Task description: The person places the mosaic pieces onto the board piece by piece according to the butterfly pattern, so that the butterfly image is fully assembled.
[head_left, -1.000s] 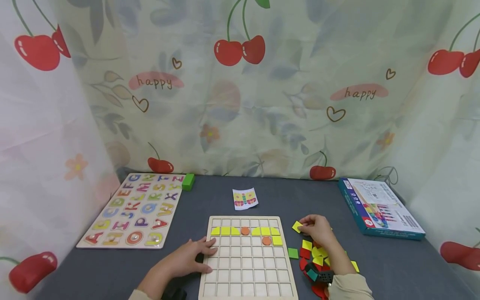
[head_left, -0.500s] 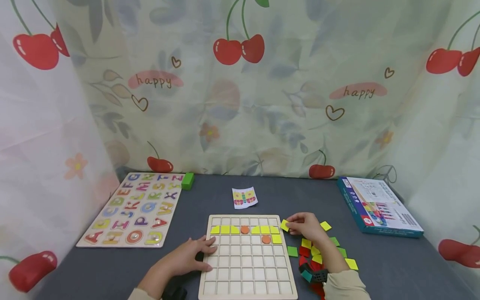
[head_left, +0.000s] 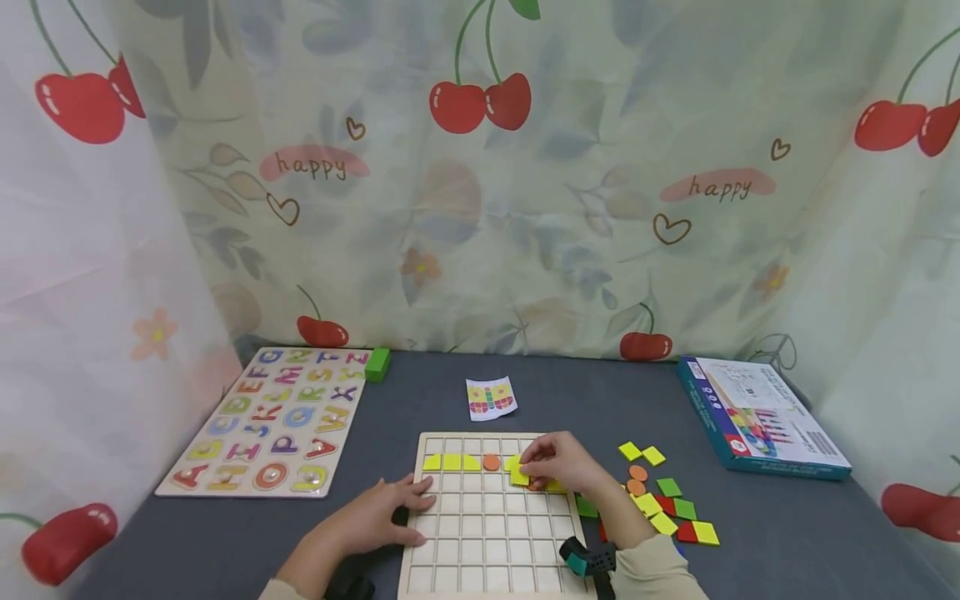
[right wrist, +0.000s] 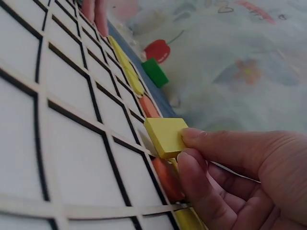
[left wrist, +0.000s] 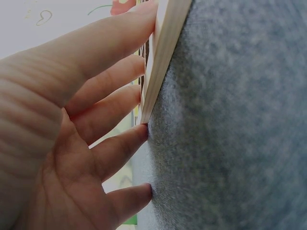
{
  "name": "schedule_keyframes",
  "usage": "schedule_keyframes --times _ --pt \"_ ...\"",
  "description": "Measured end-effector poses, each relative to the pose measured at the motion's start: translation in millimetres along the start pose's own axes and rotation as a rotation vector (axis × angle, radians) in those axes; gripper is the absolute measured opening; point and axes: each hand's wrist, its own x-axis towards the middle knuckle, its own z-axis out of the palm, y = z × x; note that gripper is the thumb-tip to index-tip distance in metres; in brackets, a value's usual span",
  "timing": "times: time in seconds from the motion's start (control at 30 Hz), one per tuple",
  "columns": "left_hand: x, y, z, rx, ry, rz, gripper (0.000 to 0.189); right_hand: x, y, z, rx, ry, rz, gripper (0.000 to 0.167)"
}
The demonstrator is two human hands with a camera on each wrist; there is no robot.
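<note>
A wooden grid board (head_left: 495, 527) lies on the dark table in the head view. Between right thumb and fingertips I pinch a yellow square tile (right wrist: 165, 135), tilted over the grid's upper right. That right hand (head_left: 566, 462) partly covers the tiles there. An orange round piece (head_left: 491, 462) sits in the top filled row, with yellow tiles (head_left: 452, 462) to its left. Beneath the held tile, another orange round piece (right wrist: 168, 179) shows in the right wrist view. My left hand (head_left: 375, 512) rests on the board's left edge, fingers spread and mostly straight, thumb on the rim.
Loose yellow, green, red and orange pieces (head_left: 663, 523) lie right of the board. A small butterfly pattern card (head_left: 491, 399) is behind it. An alphabet puzzle board (head_left: 258, 425) and green block (head_left: 377, 365) stand left; a flat box (head_left: 765, 417) lies at right.
My right hand has carried the yellow tile leftward, from beside the loose pieces to over the grid's upper right. The left hand has stayed on the board's edge.
</note>
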Motion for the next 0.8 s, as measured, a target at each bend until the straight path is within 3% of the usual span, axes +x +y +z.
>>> schedule_keyframes --times 0.5,0.8 --pt "-1.5 2.3 -1.5 0.011 -0.003 -0.005 0.058 0.2 -2 11 -0.193 -0.033 -0.127 0.012" --pt "-1.1 2.2 -1.3 0.008 -0.003 -0.007 0.058 -4.7 -6 7 -0.212 -0.045 -0.103 0.014"
